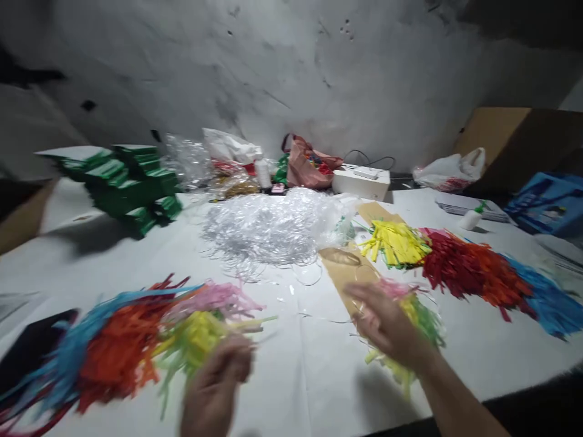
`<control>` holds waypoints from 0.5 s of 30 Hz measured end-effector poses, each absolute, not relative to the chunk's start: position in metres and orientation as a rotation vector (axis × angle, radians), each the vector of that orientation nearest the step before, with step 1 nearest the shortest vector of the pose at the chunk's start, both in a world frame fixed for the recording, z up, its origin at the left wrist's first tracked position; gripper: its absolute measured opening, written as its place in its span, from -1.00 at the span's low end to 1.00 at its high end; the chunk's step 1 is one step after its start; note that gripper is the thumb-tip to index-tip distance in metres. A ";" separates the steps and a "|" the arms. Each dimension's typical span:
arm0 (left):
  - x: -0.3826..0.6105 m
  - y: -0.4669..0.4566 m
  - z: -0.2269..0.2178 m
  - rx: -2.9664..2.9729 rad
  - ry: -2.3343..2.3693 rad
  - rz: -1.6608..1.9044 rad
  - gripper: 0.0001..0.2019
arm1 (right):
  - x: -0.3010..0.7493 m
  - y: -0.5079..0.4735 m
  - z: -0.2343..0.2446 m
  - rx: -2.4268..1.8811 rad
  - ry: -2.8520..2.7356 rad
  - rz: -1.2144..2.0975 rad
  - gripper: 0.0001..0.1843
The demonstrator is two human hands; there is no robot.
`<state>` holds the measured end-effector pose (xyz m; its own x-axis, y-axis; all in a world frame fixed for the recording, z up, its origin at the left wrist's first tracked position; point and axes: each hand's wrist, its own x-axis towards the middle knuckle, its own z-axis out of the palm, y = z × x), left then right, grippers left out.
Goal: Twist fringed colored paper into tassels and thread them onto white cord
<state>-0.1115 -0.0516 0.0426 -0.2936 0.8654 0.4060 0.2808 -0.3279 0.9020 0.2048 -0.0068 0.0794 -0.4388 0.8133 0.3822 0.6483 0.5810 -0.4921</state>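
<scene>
My left hand hovers low over the white table, blurred by motion, close to a bundle of yellow-green paper strips; its fingers look curled, perhaps round some strips. My right hand reaches forward over a small heap of pink, yellow and green strips, beside a brown paper piece. Its fingers are smeared, so its grip is unclear. A fan of blue, orange and pink strips lies to the left.
Clear plastic shreds are heaped mid-table. Yellow, red and blue strips lie at right. Green stacked boxes, bags, a white box, a glue bottle and a cardboard box line the back.
</scene>
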 end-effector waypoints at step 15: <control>-0.172 -0.037 0.032 1.799 1.794 1.179 -0.74 | 0.081 -0.011 -0.017 -0.796 -2.257 0.824 -0.70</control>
